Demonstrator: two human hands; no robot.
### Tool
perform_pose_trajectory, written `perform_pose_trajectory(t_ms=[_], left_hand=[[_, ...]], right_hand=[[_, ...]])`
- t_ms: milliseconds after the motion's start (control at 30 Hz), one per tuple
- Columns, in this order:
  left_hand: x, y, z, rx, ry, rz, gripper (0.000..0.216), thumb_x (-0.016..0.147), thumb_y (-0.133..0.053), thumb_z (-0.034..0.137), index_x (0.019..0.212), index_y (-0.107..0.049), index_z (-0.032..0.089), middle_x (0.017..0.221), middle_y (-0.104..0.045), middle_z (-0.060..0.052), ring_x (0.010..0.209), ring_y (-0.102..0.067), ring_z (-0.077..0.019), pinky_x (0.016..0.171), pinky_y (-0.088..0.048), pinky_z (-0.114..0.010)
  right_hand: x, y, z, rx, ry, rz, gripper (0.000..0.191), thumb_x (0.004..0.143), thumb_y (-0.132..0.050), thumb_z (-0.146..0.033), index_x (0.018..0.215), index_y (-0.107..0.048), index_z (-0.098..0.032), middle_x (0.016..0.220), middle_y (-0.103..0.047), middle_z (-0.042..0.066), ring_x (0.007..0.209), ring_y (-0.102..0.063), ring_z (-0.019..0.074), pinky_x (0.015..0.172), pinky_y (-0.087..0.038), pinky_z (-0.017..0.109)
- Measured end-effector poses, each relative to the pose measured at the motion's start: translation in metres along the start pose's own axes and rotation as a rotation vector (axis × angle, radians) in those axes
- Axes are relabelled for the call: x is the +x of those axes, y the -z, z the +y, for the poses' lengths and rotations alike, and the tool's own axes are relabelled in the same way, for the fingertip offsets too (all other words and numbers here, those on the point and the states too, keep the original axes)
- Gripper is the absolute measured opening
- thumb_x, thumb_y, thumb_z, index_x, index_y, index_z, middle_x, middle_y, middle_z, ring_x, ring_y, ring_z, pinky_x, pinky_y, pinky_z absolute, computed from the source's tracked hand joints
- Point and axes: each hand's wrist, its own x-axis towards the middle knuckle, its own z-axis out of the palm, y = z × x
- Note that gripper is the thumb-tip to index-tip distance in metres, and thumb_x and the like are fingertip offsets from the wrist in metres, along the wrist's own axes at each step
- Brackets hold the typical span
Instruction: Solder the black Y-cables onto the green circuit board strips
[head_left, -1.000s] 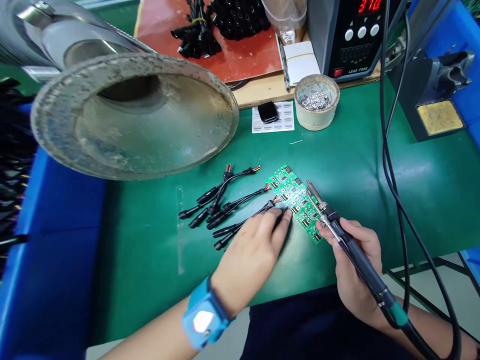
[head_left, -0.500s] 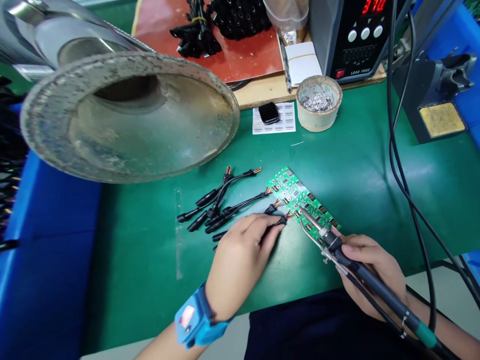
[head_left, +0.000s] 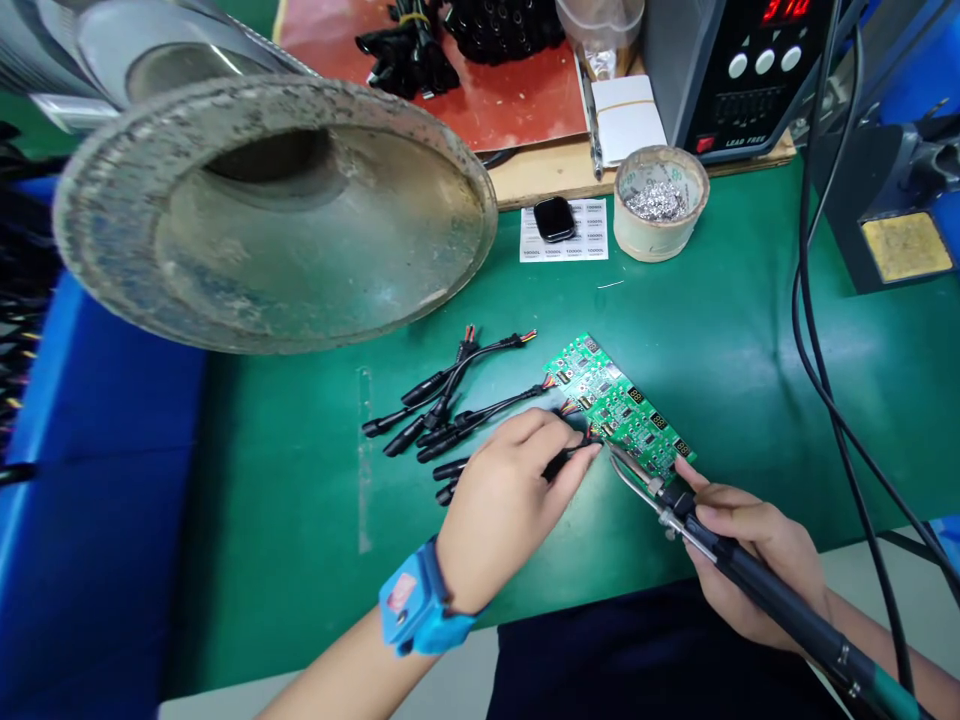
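My left hand (head_left: 517, 490), with a blue wrist strap (head_left: 424, 605), pinches a black cable (head_left: 568, 457) close to its coloured wire ends, at the lower-left edge of a green circuit board panel (head_left: 626, 405). In my right hand (head_left: 757, 560) is a soldering iron (head_left: 739, 570) with a thin metal feed tube beside its tip. The tip is at the board's lower-left edge, near those wire ends. One finger of this hand touches the board's right corner. Other cables meet the board's left edge, and loose black cables (head_left: 442, 395) lie left of it.
A wide metal fume hood (head_left: 322, 240) hangs over the upper left. Behind the board are a tub of metal shavings (head_left: 660, 205), a black watch-like piece (head_left: 554, 219) on a label sheet, and a soldering station (head_left: 742, 90). Dark cords (head_left: 817, 370) hang at right, before an iron stand (head_left: 885, 200).
The iron's tip has shifted from over the board's pads to its lower-left edge, closer to my left fingers. My left hand still pinches the cable. The whole view has shifted slightly.
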Motion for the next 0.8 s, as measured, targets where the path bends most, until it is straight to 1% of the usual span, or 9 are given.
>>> perform_pose_trajectory(t_ms=[100, 233, 367, 433, 567, 700, 800], left_hand=[[0.000, -0.005, 0.003, 0.055, 0.013, 0.047, 0.011, 0.083, -0.058, 0.026, 0.078, -0.058, 0.016, 0.074, -0.059, -0.004, 0.071, -0.057, -0.0172, 0.064, -0.049, -0.030], [0.000, -0.008, 0.006, 0.135, 0.005, 0.091, 0.013, 0.083, -0.057, 0.025, 0.073, -0.057, 0.016, 0.069, -0.058, -0.003, 0.067, -0.057, -0.0168, 0.059, -0.047, -0.028], [0.001, -0.010, 0.008, 0.228, -0.014, 0.122, 0.015, 0.082, -0.058, 0.026, 0.070, -0.056, 0.017, 0.066, -0.057, -0.002, 0.063, -0.056, -0.0164, 0.056, -0.045, -0.027], [0.001, -0.010, 0.008, 0.260, -0.024, 0.126, 0.015, 0.081, -0.059, 0.026, 0.070, -0.056, 0.017, 0.066, -0.057, -0.001, 0.063, -0.056, -0.0164, 0.056, -0.044, -0.027], [0.002, -0.009, 0.009, 0.308, -0.039, 0.129, 0.015, 0.082, -0.058, 0.026, 0.070, -0.057, 0.017, 0.065, -0.057, -0.001, 0.063, -0.056, -0.0163, 0.056, -0.043, -0.027], [0.003, -0.008, 0.011, 0.360, -0.058, 0.136, 0.016, 0.082, -0.057, 0.027, 0.069, -0.057, 0.017, 0.064, -0.056, -0.001, 0.062, -0.054, -0.0163, 0.055, -0.041, -0.027], [0.002, -0.008, 0.012, 0.411, -0.084, 0.138, 0.018, 0.083, -0.056, 0.027, 0.068, -0.056, 0.018, 0.062, -0.054, -0.001, 0.060, -0.052, -0.0159, 0.054, -0.040, -0.027]], right_hand=[[0.000, 0.000, 0.001, -0.044, 0.029, -0.008, 0.042, 0.068, -0.062, -0.001, 0.104, -0.053, -0.021, 0.086, -0.065, 0.001, 0.070, -0.067, 0.0154, 0.094, -0.053, 0.045], [-0.001, 0.001, 0.003, -0.091, 0.055, -0.058, 0.042, 0.070, -0.062, -0.003, 0.106, -0.051, -0.021, 0.085, -0.063, 0.002, 0.073, -0.067, 0.0167, 0.095, -0.053, 0.046], [-0.002, 0.002, 0.005, -0.123, 0.055, -0.130, 0.040, 0.072, -0.061, -0.001, 0.103, -0.048, -0.023, 0.079, -0.062, -0.001, 0.066, -0.065, 0.0140, 0.098, -0.051, 0.048], [-0.003, 0.001, 0.005, -0.120, 0.053, -0.134, 0.039, 0.073, -0.060, 0.000, 0.103, -0.048, -0.023, 0.077, -0.061, -0.001, 0.063, -0.064, 0.0132, 0.098, -0.051, 0.048], [-0.006, 0.001, 0.007, -0.131, 0.065, -0.101, 0.043, 0.071, -0.063, -0.001, 0.106, -0.049, -0.021, 0.082, -0.062, 0.001, 0.074, -0.066, 0.0165, 0.096, -0.054, 0.047], [-0.010, 0.002, 0.009, -0.129, 0.085, -0.107, 0.049, 0.068, -0.064, 0.001, 0.110, -0.049, -0.020, 0.090, -0.062, 0.003, 0.077, -0.066, 0.0169, 0.097, -0.052, 0.050], [-0.011, 0.003, 0.010, -0.129, 0.087, -0.098, 0.051, 0.067, -0.065, 0.002, 0.111, -0.050, -0.019, 0.092, -0.062, 0.003, 0.083, -0.066, 0.0185, 0.098, -0.052, 0.050]])
